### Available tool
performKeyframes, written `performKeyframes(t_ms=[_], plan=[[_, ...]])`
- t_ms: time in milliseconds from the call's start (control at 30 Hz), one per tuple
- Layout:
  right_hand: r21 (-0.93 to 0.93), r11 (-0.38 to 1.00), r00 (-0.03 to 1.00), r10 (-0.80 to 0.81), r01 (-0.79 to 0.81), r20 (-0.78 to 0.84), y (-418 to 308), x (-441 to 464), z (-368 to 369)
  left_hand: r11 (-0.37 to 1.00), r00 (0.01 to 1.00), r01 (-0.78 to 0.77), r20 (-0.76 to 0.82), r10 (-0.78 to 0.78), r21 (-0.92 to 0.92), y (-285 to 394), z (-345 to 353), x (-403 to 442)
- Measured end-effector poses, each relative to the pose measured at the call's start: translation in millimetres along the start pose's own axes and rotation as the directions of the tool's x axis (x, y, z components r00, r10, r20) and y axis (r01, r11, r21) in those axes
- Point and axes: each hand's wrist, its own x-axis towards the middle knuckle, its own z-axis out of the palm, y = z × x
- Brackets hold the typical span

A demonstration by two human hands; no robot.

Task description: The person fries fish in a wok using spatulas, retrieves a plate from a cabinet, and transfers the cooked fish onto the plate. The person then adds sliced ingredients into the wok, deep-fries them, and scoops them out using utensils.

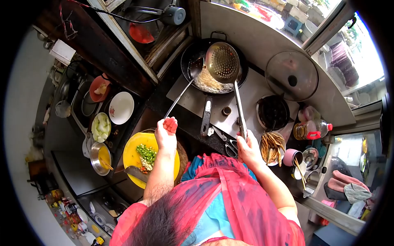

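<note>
My left hand is closed on the thin handle of a metal ladle, whose bowl hangs over the left side of a black wok. In my right hand is the long handle of a perforated skimmer. Its wide round head is over the wok, close to the ladle. Below it, pale foaming oil bubbles in the wok. What lies under the foam cannot be made out. The wok's handle points towards me, between my hands.
A yellow cutting board with chopped green vegetables and a cleaver lies left. Right are a dark pot, a glass lid, a bowl of fried strips and an oil bottle. Scissors lie near the counter edge.
</note>
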Motion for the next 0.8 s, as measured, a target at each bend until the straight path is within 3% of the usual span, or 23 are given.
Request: performKeyframes(t_ms=[167, 333, 800], plan=[[0.083, 0.994, 0.997, 0.062, -0.065, 0.036, -1, -4, 6, 0.988, 0.994, 0.103, 0.030, -0.101, -0.118, -2, -12, 3], [0.078, 0.996, 0.998, 0.026, -0.030, 0.050, 1, -4, 9, 0.958, 0.983, 0.182, 0.062, -0.172, -0.223, -5, -23, 11], [0.076, 0.990, 0.989, 0.108, -0.116, 0.103, 1, 13, 14, 0.928, 0.973, 0.230, 0.080, -0.216, -0.293, -9, -31, 14]])
